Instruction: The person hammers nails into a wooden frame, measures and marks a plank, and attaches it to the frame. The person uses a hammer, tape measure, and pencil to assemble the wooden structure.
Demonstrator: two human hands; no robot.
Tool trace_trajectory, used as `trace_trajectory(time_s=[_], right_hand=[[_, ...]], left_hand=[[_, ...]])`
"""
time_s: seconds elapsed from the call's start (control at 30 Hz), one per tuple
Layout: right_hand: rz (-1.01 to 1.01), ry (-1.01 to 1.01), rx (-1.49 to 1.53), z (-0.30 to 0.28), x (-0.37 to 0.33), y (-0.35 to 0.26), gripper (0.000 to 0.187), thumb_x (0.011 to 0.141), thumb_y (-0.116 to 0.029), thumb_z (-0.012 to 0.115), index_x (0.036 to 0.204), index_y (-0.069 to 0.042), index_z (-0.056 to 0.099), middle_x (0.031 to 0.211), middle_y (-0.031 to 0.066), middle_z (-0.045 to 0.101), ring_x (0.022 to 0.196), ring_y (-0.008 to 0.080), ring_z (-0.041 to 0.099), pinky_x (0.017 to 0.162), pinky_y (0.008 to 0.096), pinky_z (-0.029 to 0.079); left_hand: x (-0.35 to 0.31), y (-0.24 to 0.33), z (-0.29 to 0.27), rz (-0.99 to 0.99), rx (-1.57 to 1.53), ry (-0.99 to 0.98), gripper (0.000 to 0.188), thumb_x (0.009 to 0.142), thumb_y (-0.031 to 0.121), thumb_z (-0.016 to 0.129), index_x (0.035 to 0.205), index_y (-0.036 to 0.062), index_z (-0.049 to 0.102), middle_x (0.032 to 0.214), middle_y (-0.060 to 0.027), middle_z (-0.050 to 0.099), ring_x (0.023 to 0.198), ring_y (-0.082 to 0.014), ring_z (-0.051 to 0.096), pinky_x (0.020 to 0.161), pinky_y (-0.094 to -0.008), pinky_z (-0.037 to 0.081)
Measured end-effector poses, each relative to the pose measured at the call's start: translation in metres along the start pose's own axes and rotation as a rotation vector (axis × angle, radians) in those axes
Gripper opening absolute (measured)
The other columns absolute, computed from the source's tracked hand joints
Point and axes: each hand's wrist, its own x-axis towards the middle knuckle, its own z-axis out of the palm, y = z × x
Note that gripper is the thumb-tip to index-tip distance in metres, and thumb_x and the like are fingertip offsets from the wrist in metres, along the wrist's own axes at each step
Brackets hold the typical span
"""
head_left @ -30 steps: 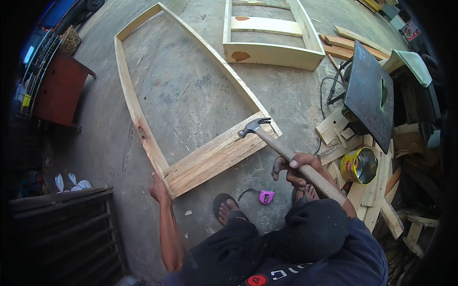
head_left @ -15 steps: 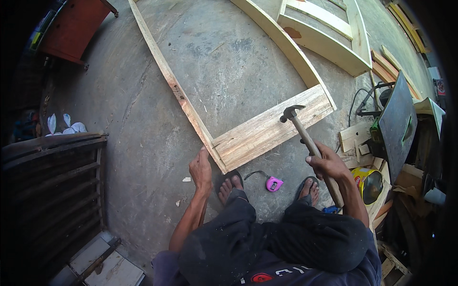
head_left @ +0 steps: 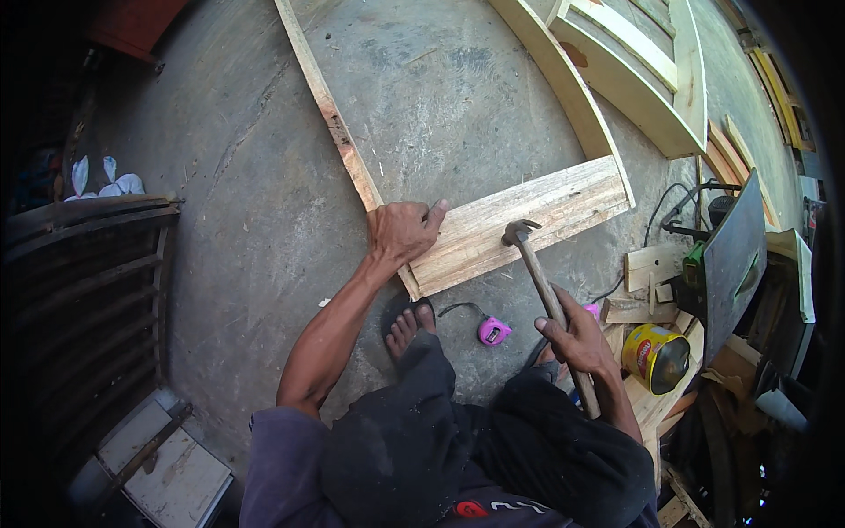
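A wooden frame lies on the concrete floor. Its near end is a wide plank (head_left: 550, 211), joined at the left to a long narrow board (head_left: 327, 110) and at the right to a curved board (head_left: 576, 101). My left hand (head_left: 403, 233) is closed over the narrow board close to the near left corner, thumb lying toward the plank; some fingers are hidden behind the wood. In my right hand (head_left: 581, 339) is a claw hammer (head_left: 539, 277), gripped by its wooden handle. The hammer's head appears over the plank's near edge; whether it touches cannot be told.
By my left foot lies a pink tape measure (head_left: 494, 331). At right are a yellow tin (head_left: 647, 356), wood offcuts (head_left: 651, 267) and a dark tilted panel (head_left: 735, 260). Another wooden frame (head_left: 629, 101) lies at the far right. A dark slatted structure (head_left: 88, 308) stands left.
My left hand has moved up from below the frame's corner onto the narrow board. The hammer has shifted slightly left and toward me, still in my right hand. The view has shifted too.
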Motion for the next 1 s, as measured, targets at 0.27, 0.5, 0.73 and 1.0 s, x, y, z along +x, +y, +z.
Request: trace_trajectory(time_s=[0.27, 0.5, 0.73, 1.0], right_hand=[[0.005, -0.094, 0.041, 0.002, 0.005, 0.0, 0.068, 0.096, -0.037, 0.071, 0.151, -0.004, 0.048, 0.081, 0.0146, 0.065, 0.067, 0.0205, 0.063, 0.066, 0.0383, 0.052], [-0.261, -0.136, -0.166, 0.034, 0.018, 0.025, 0.052, 0.106, -0.03, 0.056, 0.15, -0.007, 0.04, 0.079, 0.0235, 0.069, 0.068, 0.045, 0.068, 0.066, 0.0492, 0.052], [-0.534, -0.157, -0.493, 0.087, 0.046, 0.042, 0.042, 0.101, -0.024, 0.063, 0.136, -0.007, 0.047, 0.093, 0.0265, 0.071, 0.078, 0.0494, 0.069, 0.067, 0.0549, 0.056], [-0.494, -0.045, -0.53, 0.094, 0.055, 0.028, 0.033, 0.101, -0.024, 0.062, 0.123, -0.006, 0.045, 0.087, 0.0269, 0.07, 0.075, 0.0492, 0.069, 0.063, 0.056, 0.055]], left_hand=[[0.006, -0.009, 0.005, -0.04, 0.037, -0.036, 0.059, 0.1, 0.051, 0.06, 0.07, 0.0016, 0.075, 0.057, -0.0167, 0.064, 0.053, -0.0323, 0.066, 0.061, -0.0441, 0.052], [-0.038, -0.002, -0.011, -0.224, -0.269, 0.402, 0.052, 0.104, 0.05, 0.054, 0.106, 0.0039, 0.077, 0.089, -0.0173, 0.076, 0.083, -0.037, 0.075, 0.074, -0.046, 0.057], [0.004, -0.007, -0.024, -0.116, 0.104, -0.171, 0.073, 0.103, 0.057, 0.049, 0.072, -0.0031, 0.075, 0.057, -0.0242, 0.063, 0.058, -0.04, 0.069, 0.062, -0.0516, 0.052], [0.001, -0.011, -0.02, -0.112, 0.108, -0.109, 0.069, 0.101, 0.052, 0.053, 0.068, -0.0047, 0.073, 0.055, -0.0252, 0.061, 0.055, -0.0388, 0.067, 0.061, -0.0524, 0.049]])
